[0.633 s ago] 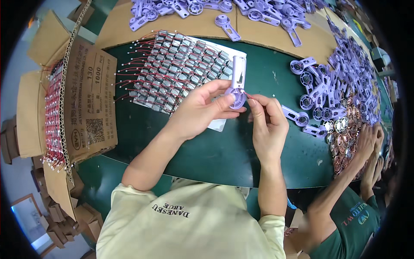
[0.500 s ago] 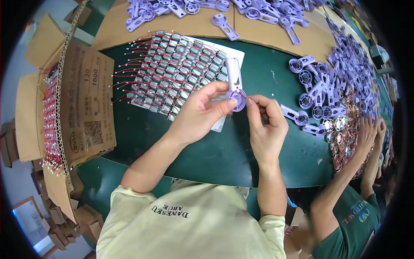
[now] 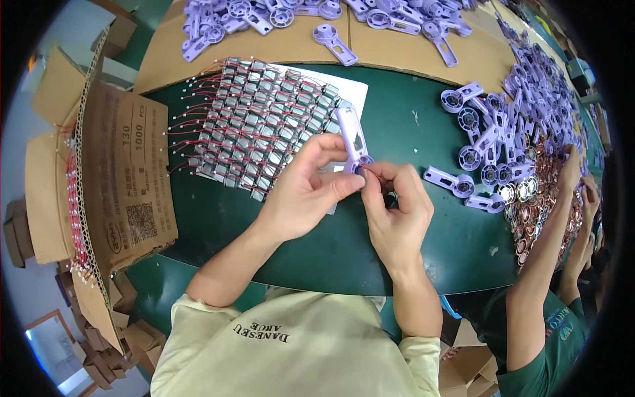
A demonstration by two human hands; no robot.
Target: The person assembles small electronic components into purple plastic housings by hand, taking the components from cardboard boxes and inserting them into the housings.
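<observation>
My left hand [image 3: 305, 192] holds a purple plastic housing [image 3: 343, 127] with a slotted handle and a round end. The handle points up and away from me, and my thumb presses by the round end. Close against that end, my right hand [image 3: 401, 215] pinches a thin red wire [image 3: 374, 173]. My fingers hide most of the inside of the round end and where the wire leads. Beyond my left hand, silver battery-like cells [image 3: 261, 122] with red leads and white plugs lie in rows on a white sheet [image 3: 356, 96].
An open cardboard box [image 3: 149, 192] with more red-wired parts stands at the left. Purple housings [image 3: 486, 142] pile up at the right, others [image 3: 334, 43] on cardboard at the back. Beside copper-coloured coils [image 3: 529, 228], a co-worker's arm [image 3: 539, 278] reaches in.
The housing has tilted and come slightly lower in my left hand. My right hand has moved a little left and nearer, and a red wire now shows at its fingertips. The co-worker's arms have shifted.
</observation>
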